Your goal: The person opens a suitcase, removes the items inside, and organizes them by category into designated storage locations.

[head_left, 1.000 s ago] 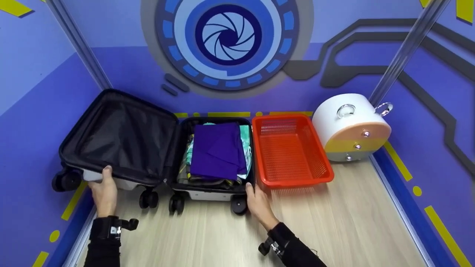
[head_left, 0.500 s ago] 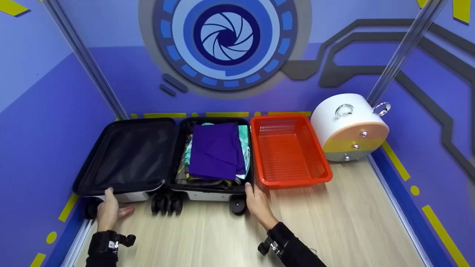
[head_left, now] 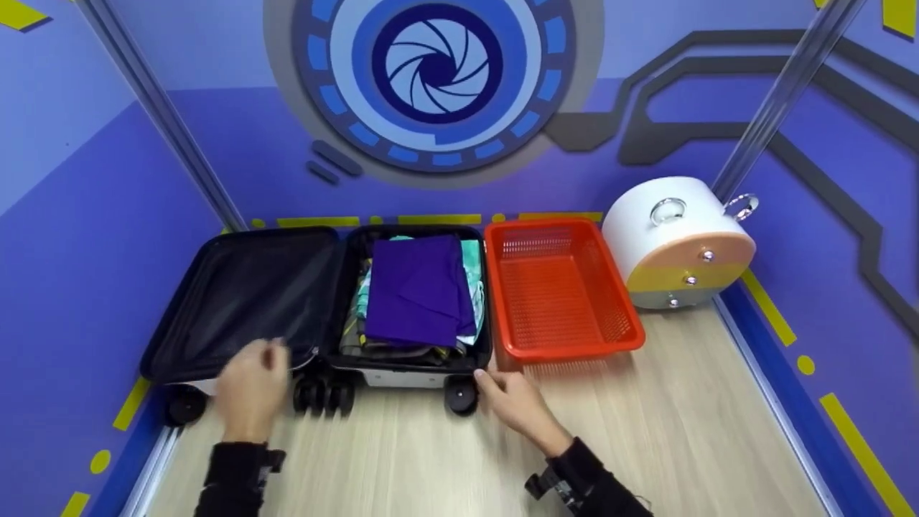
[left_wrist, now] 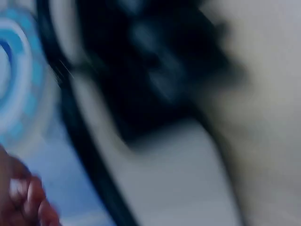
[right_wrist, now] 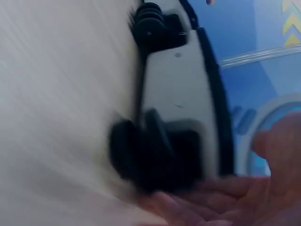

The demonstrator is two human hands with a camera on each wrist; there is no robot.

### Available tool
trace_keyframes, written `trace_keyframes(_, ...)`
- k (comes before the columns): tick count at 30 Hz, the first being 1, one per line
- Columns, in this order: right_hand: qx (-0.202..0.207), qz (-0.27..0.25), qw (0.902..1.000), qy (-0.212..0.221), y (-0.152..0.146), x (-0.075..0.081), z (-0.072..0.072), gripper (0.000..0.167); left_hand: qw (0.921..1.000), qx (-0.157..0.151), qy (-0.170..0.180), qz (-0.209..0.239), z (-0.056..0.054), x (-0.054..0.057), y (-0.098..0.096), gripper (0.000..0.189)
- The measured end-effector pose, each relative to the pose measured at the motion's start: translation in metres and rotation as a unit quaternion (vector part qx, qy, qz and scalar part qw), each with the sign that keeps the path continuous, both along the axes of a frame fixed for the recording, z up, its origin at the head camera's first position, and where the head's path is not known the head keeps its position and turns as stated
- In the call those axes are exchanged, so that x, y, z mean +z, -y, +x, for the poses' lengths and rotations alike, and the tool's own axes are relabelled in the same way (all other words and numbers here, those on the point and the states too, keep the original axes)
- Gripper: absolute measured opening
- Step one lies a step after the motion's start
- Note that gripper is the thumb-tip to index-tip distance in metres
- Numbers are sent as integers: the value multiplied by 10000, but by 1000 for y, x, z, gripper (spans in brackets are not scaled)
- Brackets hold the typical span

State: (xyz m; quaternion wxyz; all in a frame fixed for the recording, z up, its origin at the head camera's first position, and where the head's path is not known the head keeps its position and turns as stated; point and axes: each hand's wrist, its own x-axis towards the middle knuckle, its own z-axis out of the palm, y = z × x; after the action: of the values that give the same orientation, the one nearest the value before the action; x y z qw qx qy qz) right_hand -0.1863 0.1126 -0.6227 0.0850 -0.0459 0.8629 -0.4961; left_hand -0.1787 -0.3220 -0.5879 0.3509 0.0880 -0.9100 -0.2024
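Note:
An open suitcase lies flat, its bare dark-lined half [head_left: 251, 294] on the left. The packed half [head_left: 406, 379] holds a folded purple cloth [head_left: 413, 294] over green and dark patterned fabric [head_left: 470, 262]. My left hand [head_left: 251, 391], blurred, hovers at the front edge of the bare half, fingers loosely curled and holding nothing. At the packed half's front right corner is my right hand [head_left: 517, 406], its thumb tip close to the rim. The right wrist view shows its relaxed fingers [right_wrist: 207, 202] beside a black wheel [right_wrist: 146, 150].
A red plastic basket [head_left: 567, 354] stands right of the suitcase. Beyond it sits a rounded white box [head_left: 657, 205] with coloured drawer fronts and ring handles. Blue panels [head_left: 445, 201] enclose the wooden tabletop [head_left: 402, 459] at the back and sides.
The bare suitcase half has come down flat from a tilt. My left hand has let go of it and moved right. My right hand has loosened and drawn back slightly from the corner.

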Motion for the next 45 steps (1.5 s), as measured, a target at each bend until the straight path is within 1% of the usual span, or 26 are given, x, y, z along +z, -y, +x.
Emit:
trace_keyframes(1,43,-145,9998,-142,-8,7,-2,42,9985,-464,-207,-198,-3,1,-17,26)
trace_keyframes(2,51,-244,9990,-379,-18,13,-5,35,9947,-900,-314,-379,-6,2,-34,22)
trace_keyframes(3,44,-227,9965,-808,-28,18,-9,29,9893,-1306,-341,-561,-9,2,-52,18)
trace_keyframes(4,11,-130,9914,-1302,-38,22,-14,24,9830,-1630,-352,-763,-11,0,-68,14)
trace_keyframes(5,-66,77,9823,-1871,-47,25,-20,21,9769,-1893,-250,-961,-13,-2,-83,13)
trace_keyframes(6,-211,480,9708,-2341,-57,27,-25,19,9720,-2065,-103,-1115,-15,-6,-97,14)
trace_keyframes(7,-364,925,9570,-2726,-67,27,-30,17,9678,-2178,81,-1262,-16,-10,-110,17)
trace_keyframes(8,-495,1400,9435,-2963,-75,26,-34,16,9639,-2272,270,-1362,-16,-15,-121,20)
trace_keyframes(9,-573,1792,9330,-3069,-82,23,-37,18,9605,-2347,424,-1435,-16,-20,-130,24)
trace_keyframes(10,-532,2100,9283,-3022,-88,19,-38,22,9577,-2410,556,-1472,-16,-26,-138,27)
trace_keyframes(12,-303,2534,9294,-2665,-93,10,-38,31,9542,-2477,784,-1486,-15,-36,-149,32)
trace_keyframes(14,-38,2726,9313,-2415,-93,0,-36,35,9521,-2583,823,-1418,-13,-44,-154,33)
trace_keyframes(16,148,2797,9304,-2365,-90,-8,-34,36,9521,-2604,843,-1367,-13,-49,-156,33)
trace_keyframes(18,150,2866,9255,-2473,-86,-11,-35,36,9538,-2583,823,-1293,-13,-51,-155,33)
trace_keyframes(19,154,2849,9246,-2522,-84,-12,-35,35,9543,-2594,777,-1264,-14,-52,-155,33)
trace_keyframes(23,167,2837,9224,-2616,-75,-14,-34,33,9543,-2666,539,-1237,-16,-56,-153,32)
trace_keyframes(26,177,2827,9227,-2614,-72,-16,-32,32,9543,-2714,433,-1175,-16,-59,-153,32)
trace_keyframes(28,119,2861,9196,-2689,-71,-18,-31,31,9545,-2737,362,-1125,-16,-61,-155,32)
trace_keyframes(31,25,2922,9136,-2826,-73,-20,-27,30,9544,-2770,346,-1056,-14,-62,-157,32)
trace_keyframes(37,-19,2973,9080,-2952,-73,-24,-15,30,9536,-2821,374,-987,-5,-64,-157,31)
trace_keyframes(41,-61,2919,9060,-3064,-71,-23,-5,30,9546,-2803,331,-952,3,-64,-155,31)
trace_keyframes(45,-125,2886,9007,-3246,-69,-23,6,28,9548,-2826,266,-886,12,-63,-153,30)
